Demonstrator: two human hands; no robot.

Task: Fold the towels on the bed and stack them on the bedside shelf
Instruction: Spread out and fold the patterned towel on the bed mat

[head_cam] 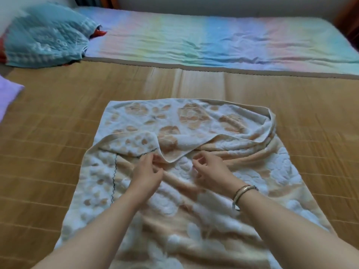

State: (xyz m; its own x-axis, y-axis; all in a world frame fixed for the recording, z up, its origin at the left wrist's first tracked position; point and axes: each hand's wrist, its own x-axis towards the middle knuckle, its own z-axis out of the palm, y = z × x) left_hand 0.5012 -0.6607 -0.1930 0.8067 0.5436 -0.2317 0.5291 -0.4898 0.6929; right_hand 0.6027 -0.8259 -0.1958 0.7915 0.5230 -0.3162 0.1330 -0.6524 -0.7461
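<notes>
Both hands (147, 171) (208, 167) forward, fingers loosely curled

Towel (194, 191): thick terry cloth, matt, with a raised, nubbly relief pattern; flat-woven hem at the edges; zigzag dark stitching along one seam.
Mat (48, 142): woven straw or bamboo by the look of it, tan, smooth, faint sheen, creased in panels, cloth-bound edge.
Sheet (213, 39): thin soft cloth, matt, wrinkled.
Pillow (46, 35): quilted cloth, stitched texture.
Bracelets (242, 193): metal-looking, shiny.
</notes>
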